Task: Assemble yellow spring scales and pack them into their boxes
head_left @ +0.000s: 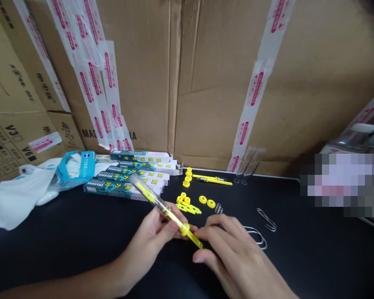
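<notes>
My left hand (151, 236) is closed around a clear plastic tube with a yellow insert (162, 205), held slanting over the black table (81, 232). At the tube's lower end my right hand (233, 253) pinches a yellow collar and tip (190, 234). Just beyond my fingers lie small yellow plastic parts (188, 203), two yellow rings (207, 201) and a small metal spring (218, 208).
Several teal-and-white long boxes (131, 174) are stacked at the back left beside a white and blue plastic bag (34, 182). Yellow pen-like pieces (212, 179) lie near the cardboard boxes (205, 83). Wire clips (266, 219) rest to the right.
</notes>
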Tool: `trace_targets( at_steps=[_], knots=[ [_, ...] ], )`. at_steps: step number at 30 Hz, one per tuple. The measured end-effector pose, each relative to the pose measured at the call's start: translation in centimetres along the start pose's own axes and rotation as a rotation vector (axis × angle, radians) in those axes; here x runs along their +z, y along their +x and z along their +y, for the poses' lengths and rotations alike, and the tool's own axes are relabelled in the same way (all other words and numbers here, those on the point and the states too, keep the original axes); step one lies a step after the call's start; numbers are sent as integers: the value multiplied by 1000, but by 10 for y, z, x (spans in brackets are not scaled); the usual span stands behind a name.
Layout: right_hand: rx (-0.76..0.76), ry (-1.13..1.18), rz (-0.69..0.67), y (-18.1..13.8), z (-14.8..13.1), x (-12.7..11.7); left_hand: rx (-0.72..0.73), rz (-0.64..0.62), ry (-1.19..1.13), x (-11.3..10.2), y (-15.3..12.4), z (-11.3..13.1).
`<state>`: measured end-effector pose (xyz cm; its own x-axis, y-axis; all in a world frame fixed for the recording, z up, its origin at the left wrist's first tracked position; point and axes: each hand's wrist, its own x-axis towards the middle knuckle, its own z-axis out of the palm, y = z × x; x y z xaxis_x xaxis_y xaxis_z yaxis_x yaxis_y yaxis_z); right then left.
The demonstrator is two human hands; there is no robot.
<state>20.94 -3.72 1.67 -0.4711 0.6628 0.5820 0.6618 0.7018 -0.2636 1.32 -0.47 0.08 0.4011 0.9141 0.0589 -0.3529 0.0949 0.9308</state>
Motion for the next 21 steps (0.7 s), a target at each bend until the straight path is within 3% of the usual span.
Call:
trace_targets(
  at_steps=[3,6,11,21],
  knots=[
    [51,62,-33,3,19,-15,-37,23,-28,-2,3,0],
    [235,91,-52,4,51,-24,-35,-23,16,-5,4,-3],
    [357,134,-128,1,91,-21,-61,-67,77,-6,4,1],
    [450,164,-78,5,86,-17,-53,-36,442,-2,0,20]
  ],
)
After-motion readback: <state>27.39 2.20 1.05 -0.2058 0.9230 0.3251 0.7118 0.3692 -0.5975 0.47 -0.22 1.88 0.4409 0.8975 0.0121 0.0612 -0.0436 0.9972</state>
